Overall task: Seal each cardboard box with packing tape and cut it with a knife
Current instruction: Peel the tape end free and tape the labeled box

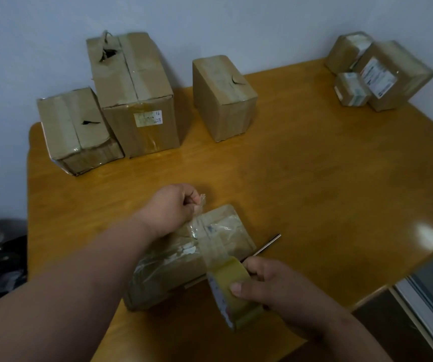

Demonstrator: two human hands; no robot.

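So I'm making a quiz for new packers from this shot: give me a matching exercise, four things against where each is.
Things:
1. tape roll
2. free tape end
3. knife
4. tallest box

Places:
A. back left of the table, by the wall
B. gripped in the right hand
C. on the table, right of the near box
D. pinched in the left hand

Pairs: 1-B, 2-D, 3-C, 4-A

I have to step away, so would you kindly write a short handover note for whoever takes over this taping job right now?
Left hand pinches the free tape end past the far edge of the near box.
Right hand grips the tape roll at the near edge, with the knife alongside.
Done: a strip is stretched over the box top.
Left: press it down, cut it, then check the six boxes along the table's far edge, several of them torn.
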